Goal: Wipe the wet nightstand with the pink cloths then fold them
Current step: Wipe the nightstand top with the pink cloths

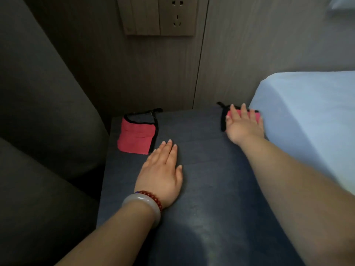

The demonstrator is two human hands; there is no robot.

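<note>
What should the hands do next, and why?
Probably the right hand should slide the pink cloth under it toward the near edge of the nightstand. The hand lies flat on that cloth in the far corner beside the bed, and most of the top lies in front of it. The left hand rests on bare top, beside the other cloth.

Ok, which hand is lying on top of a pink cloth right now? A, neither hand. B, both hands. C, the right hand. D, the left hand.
C: the right hand lies flat on the pink cloth next to the bed, while the left hand rests flat on the bare nightstand just beside the other cloth.
</note>
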